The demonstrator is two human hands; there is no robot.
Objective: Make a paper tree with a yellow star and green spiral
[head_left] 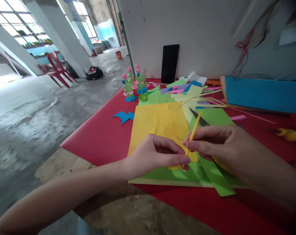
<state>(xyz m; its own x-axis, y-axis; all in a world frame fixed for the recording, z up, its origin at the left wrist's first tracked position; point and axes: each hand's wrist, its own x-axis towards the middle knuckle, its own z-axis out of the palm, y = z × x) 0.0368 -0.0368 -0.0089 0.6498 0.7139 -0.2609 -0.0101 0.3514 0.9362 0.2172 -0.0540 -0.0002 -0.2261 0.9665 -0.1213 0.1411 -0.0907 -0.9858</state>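
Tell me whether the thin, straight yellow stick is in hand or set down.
In hand: the left hand and right hand both pinch the yellow stick. Rolled or folded: cannot tell.

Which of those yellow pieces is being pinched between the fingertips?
The slim yellow strip, apparently paper, pinched by both the left hand and right hand; the wider, flat yellow paper pieces lie spread below.

Bare hands; bare forearms
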